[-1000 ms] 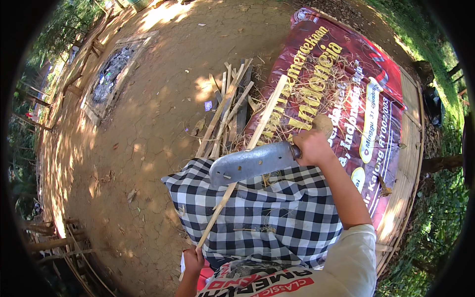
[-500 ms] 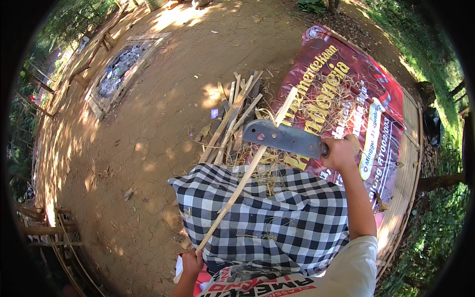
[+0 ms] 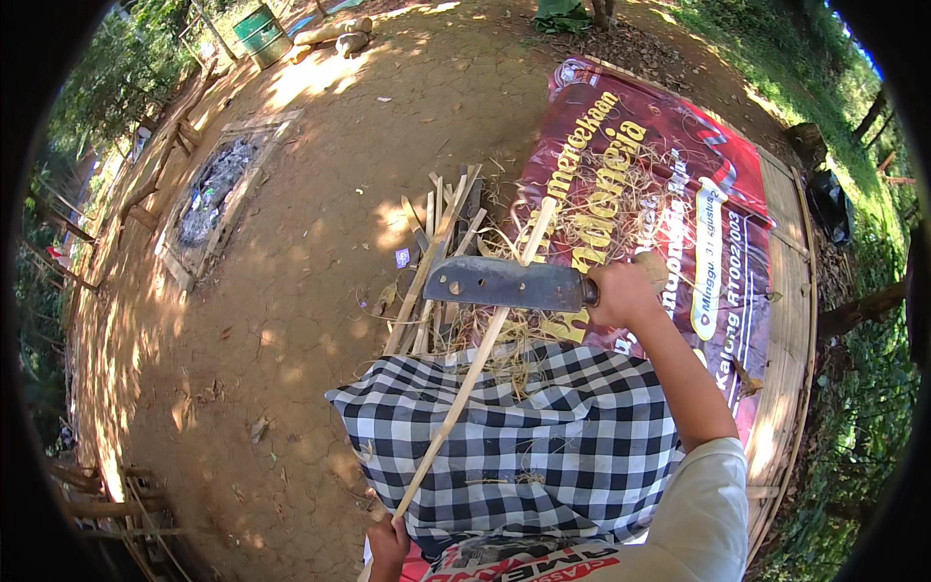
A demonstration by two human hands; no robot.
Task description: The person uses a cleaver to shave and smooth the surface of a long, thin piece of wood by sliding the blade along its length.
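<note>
My right hand [image 3: 624, 294] is closed round the handle of a broad machete [image 3: 506, 283] with a dark, spotted blade. The blade lies across a long pale wooden strip [image 3: 454, 412], which slants from near my body up over my lap. Its lower end is gripped in my left hand [image 3: 389, 539]. Beyond the blade the strip's far end reaches over a dark red banner [image 3: 582, 145]. Thin curly shavings [image 3: 621, 199] are scattered on the banner, and some lie on the black-and-white checkered cloth [image 3: 524, 436] covering my lap.
A pile of split strips [image 3: 441, 242] lies just left of the banner. The banner covers a bamboo platform [image 3: 781, 388] whose edge runs along the right. On the bare earth at far left is a framed ash pit [image 3: 218, 189]; a green drum [image 3: 262, 37] stands behind it.
The view has shifted somewhat. My right hand and the machete sit slightly nearer to me along the strip, with the blade more level. The left hand keeps its grip on the lower end.
</note>
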